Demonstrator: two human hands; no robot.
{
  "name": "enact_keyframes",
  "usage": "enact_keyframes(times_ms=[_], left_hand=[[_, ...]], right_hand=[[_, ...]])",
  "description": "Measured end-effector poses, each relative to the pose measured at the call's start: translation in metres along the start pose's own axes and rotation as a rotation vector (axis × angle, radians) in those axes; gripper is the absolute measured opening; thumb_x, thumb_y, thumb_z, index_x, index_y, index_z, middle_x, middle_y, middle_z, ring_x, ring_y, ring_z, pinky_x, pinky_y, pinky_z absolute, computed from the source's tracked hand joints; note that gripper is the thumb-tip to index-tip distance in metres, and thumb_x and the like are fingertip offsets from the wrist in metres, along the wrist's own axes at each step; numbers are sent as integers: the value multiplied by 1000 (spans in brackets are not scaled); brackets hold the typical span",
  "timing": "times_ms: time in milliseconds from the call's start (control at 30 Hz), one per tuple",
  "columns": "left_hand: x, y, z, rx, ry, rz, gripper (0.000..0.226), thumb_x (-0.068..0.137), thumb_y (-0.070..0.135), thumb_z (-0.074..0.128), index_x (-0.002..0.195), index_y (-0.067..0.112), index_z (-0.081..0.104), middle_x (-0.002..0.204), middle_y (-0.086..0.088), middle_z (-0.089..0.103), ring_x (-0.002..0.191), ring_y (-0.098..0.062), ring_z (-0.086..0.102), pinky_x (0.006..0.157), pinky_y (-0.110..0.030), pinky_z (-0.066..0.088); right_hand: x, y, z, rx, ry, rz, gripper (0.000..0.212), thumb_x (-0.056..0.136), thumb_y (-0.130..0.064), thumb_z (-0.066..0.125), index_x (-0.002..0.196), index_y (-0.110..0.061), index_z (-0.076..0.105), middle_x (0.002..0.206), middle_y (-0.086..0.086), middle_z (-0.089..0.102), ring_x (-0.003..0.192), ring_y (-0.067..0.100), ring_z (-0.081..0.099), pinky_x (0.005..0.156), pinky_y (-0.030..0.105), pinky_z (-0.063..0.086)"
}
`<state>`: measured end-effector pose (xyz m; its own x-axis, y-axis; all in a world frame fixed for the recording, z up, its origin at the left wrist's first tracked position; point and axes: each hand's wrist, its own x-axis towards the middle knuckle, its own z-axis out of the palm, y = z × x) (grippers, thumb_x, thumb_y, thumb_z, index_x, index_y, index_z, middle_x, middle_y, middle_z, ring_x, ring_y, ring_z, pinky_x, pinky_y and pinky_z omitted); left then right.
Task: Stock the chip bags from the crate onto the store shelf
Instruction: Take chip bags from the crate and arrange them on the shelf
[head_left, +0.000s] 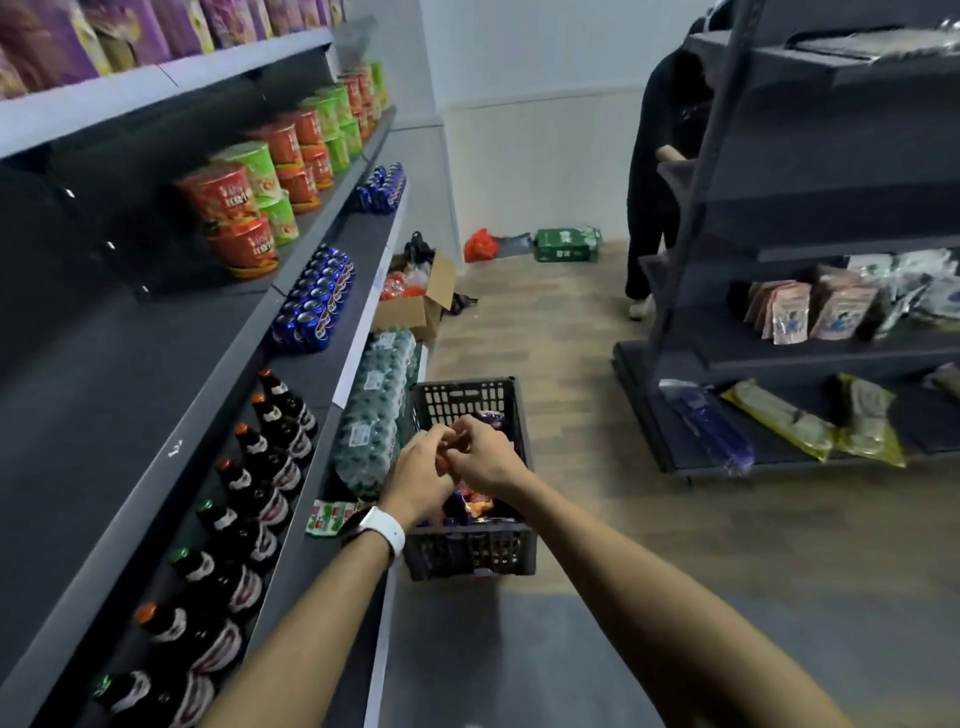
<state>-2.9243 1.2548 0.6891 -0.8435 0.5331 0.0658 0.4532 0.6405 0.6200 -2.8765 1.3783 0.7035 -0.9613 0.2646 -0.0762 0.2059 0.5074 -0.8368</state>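
Note:
A black slatted crate (467, 545) stands on the floor beside the left shelving unit (156, 426). Purple and orange chip bags (475, 506) lie inside it. Both my hands are over the crate, close together. My left hand (418, 470), with a white wristband, and my right hand (483, 454) both curl their fingers around the top of an orange chip bag (457, 434), which they mostly hide. A wide stretch of the middle shelf at left is bare.
The left shelves hold cup noodles (244, 208), blue cans (317, 301), dark bottles (249, 499) and a wrapped water pack (374, 410). An open cardboard box (421, 296) sits further along the floor. A dark shelf unit (831, 312) stands at right, a person (654, 171) behind it.

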Motion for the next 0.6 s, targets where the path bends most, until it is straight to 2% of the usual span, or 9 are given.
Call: enact_keyframes(times_ms=[200, 367, 467, 600], left_hand=[[93, -49, -3, -11, -50, -24, 46, 77, -1, 57, 115, 24, 61, 109, -5, 67, 98, -26, 64, 87, -41, 54], [164, -84, 3, -57, -94, -79, 47, 83, -7, 46, 119, 18, 63, 119, -7, 68, 112, -24, 61, 102, -39, 47], [198, -104, 16, -111, -136, -132, 40, 89, -1, 43, 114, 20, 66, 117, -5, 69, 111, -24, 61, 101, -41, 48], [228, -129, 40, -193, -172, -238, 33, 95, 13, 41, 110, 25, 68, 115, -2, 69, 104, -24, 64, 95, -43, 51]], right_hand=[[100, 13, 17, -15, -11, -2, 32, 85, -16, 62, 116, -10, 62, 114, 12, 70, 106, 26, 64, 90, 33, 49], [176, 24, 30, -1, -32, 73, 34, 87, -19, 64, 119, -9, 61, 115, 11, 69, 106, 24, 64, 88, 32, 49], [211, 37, 39, -20, -57, 95, 34, 85, -19, 63, 117, -8, 62, 113, 12, 70, 104, 27, 65, 92, 40, 52], [246, 62, 49, 0, -102, 178, 34, 87, -21, 64, 119, -8, 61, 115, 12, 69, 106, 27, 64, 94, 41, 52]])
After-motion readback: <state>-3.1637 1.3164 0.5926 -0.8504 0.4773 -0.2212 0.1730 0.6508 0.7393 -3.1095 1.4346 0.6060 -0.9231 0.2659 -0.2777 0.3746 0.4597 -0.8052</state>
